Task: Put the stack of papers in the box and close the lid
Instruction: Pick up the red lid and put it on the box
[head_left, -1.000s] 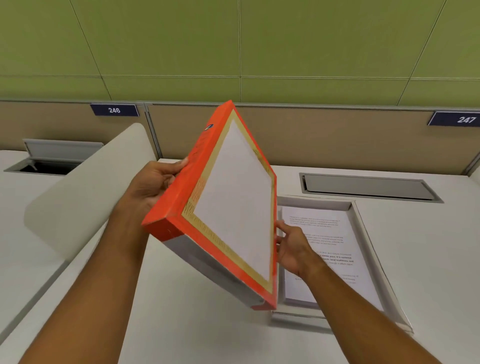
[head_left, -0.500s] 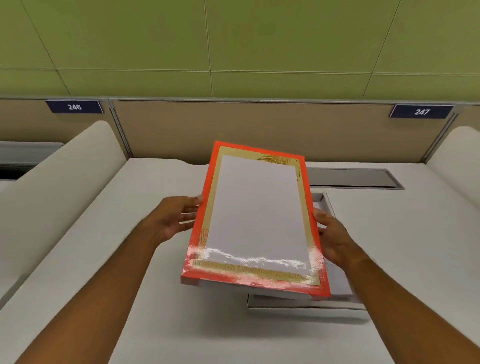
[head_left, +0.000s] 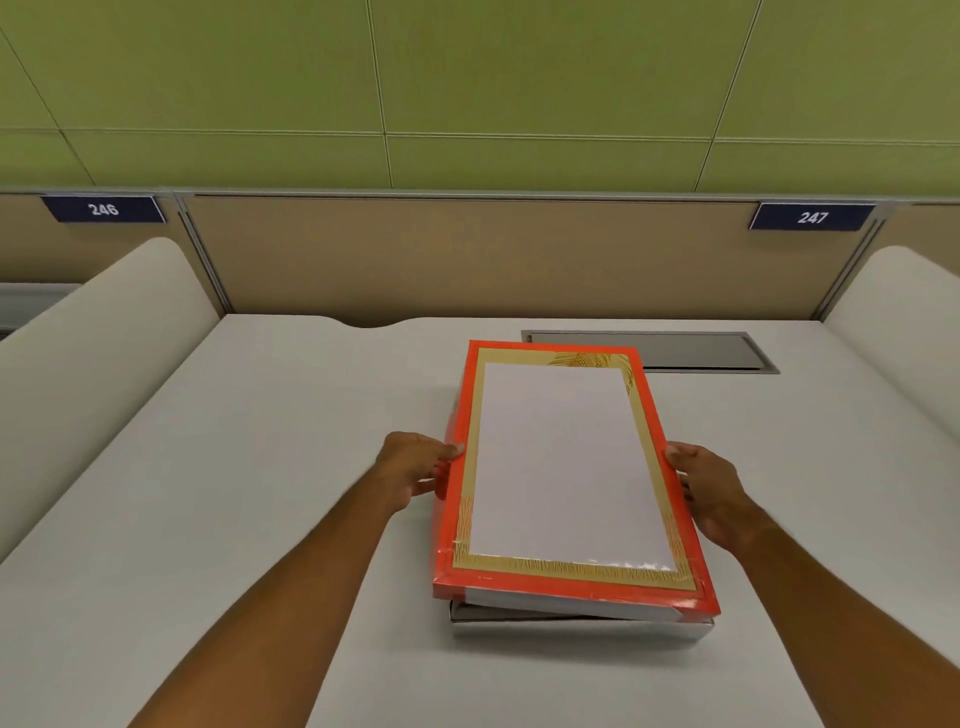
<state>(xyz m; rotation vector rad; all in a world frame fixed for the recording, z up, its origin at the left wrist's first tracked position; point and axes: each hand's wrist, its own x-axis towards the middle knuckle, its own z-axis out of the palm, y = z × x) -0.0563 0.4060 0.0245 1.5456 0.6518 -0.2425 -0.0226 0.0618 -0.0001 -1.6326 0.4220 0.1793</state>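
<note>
An orange lid (head_left: 563, 467) with a gold border and white centre lies face up over the grey box (head_left: 582, 626), slightly skewed, so only the box's near wall shows below it. My left hand (head_left: 415, 467) grips the lid's left edge and my right hand (head_left: 709, 493) grips its right edge. The stack of papers is hidden under the lid.
The box stands on a white desk (head_left: 260, 467) between two curved white side dividers (head_left: 93, 343). A grey cable hatch (head_left: 675, 351) is set in the desk behind the box. A tan partition with number plates 246 and 247 backs the desk.
The lid went from tilted upright at the left to flat, then came down and right over the box. The printed papers seen in the box earlier are now covered.
</note>
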